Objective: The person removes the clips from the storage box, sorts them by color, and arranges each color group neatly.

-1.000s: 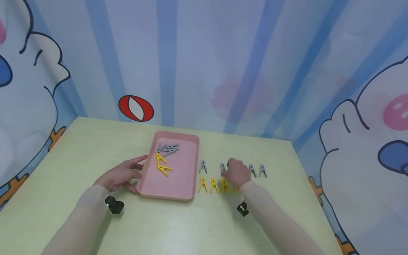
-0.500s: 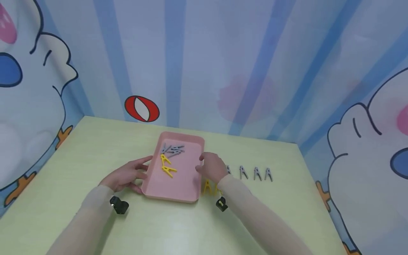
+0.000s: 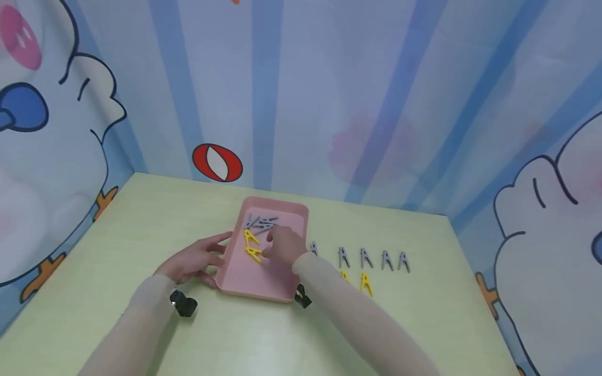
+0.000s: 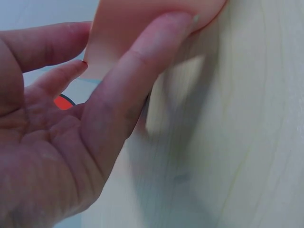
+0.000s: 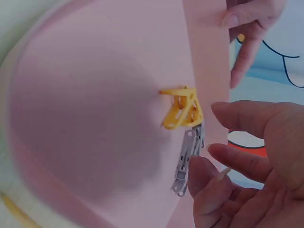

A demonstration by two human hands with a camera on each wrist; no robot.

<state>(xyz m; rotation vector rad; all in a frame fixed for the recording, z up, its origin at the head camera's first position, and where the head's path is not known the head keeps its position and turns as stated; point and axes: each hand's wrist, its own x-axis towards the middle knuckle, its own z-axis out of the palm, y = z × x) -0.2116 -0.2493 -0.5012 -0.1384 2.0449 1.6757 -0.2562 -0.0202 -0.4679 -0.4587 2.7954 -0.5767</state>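
Observation:
My left hand (image 3: 195, 259) lies along the left side of a pink tray (image 3: 263, 284); its fingers and thumb touch the rim, as the left wrist view confirms with the thumb against the tray's wall (image 4: 118, 42). Over the tray's inside hovers my right hand (image 3: 286, 245), holding nothing. In the right wrist view its thumb and fingers are spread apart beside yellow clothespins (image 5: 183, 109) and grey clothespins (image 5: 185, 161). Two yellow clothespins (image 3: 252, 254) lie near the tray's left wall, with a small heap of grey clothespins (image 3: 264, 223) behind them.
To the tray's right, several grey clothespins (image 3: 366, 257) stand in a spaced row on the pale table (image 3: 244, 344). A nearer row of yellow clothespins (image 3: 366, 284) is partly hidden by the right forearm. A patterned backdrop (image 3: 301, 104) surrounds the table.
My right hand has left a grey clothespin in the table row and moved leftward across the tray's rim to the clothespins inside. The left hand keeps its place on the tray.

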